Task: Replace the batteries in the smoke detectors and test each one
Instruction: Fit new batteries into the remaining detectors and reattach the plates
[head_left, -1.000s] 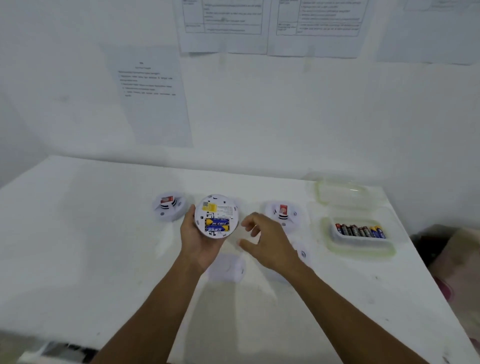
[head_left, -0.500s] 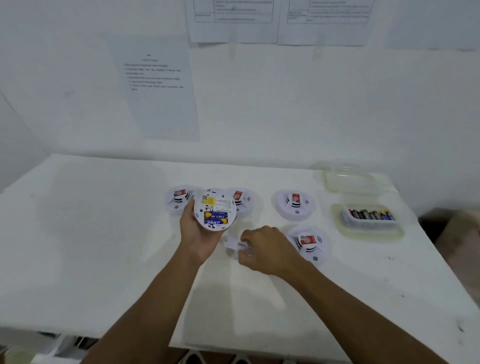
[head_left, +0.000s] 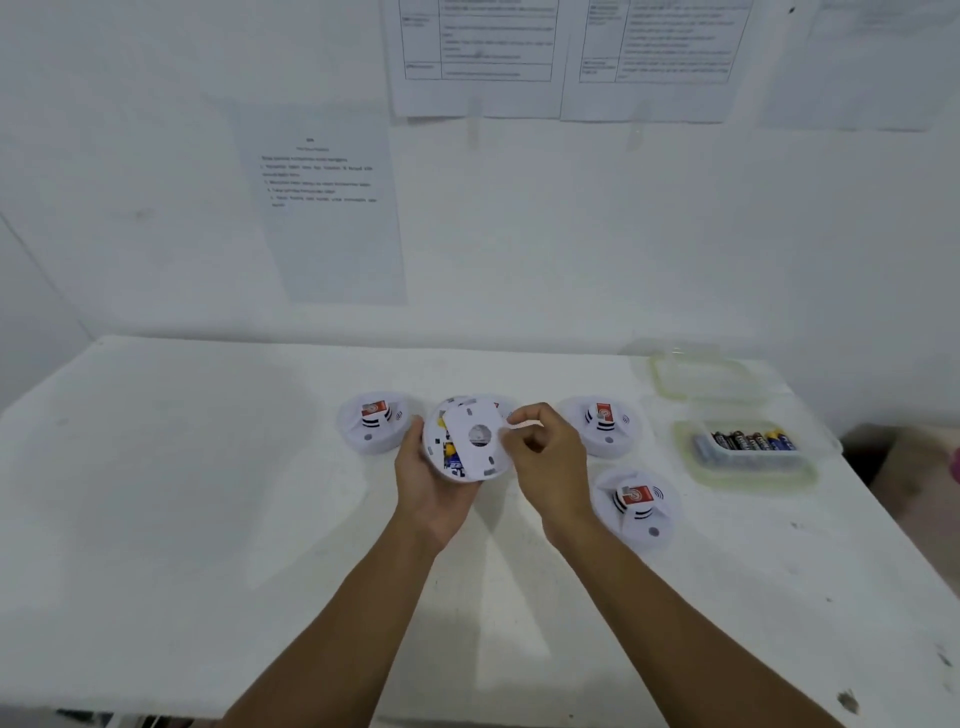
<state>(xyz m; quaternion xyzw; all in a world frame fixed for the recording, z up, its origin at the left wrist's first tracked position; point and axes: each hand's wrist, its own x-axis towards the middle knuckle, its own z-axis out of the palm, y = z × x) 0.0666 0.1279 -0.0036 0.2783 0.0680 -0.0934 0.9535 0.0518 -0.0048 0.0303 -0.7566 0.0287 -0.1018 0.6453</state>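
Above the table (head_left: 208, 493), my left hand (head_left: 431, 499) cradles the upturned smoke detector (head_left: 435, 441). My right hand (head_left: 550, 457), down at the tabletop half a second ago, now pinches the back cover (head_left: 475, 441) over the battery bay. The fitted batteries (head_left: 451, 458) partly show, so I judge closing is next, then testing.

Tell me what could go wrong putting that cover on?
1. The cover lies crooked over the detector, with batteries showing at its left edge; pressed like that, it might jam or not click shut.
2. Only the left hand holds the detector above the table, so a hard push from the right hand could knock it loose.
3. The right forearm passes close to a second detector and might bump it.
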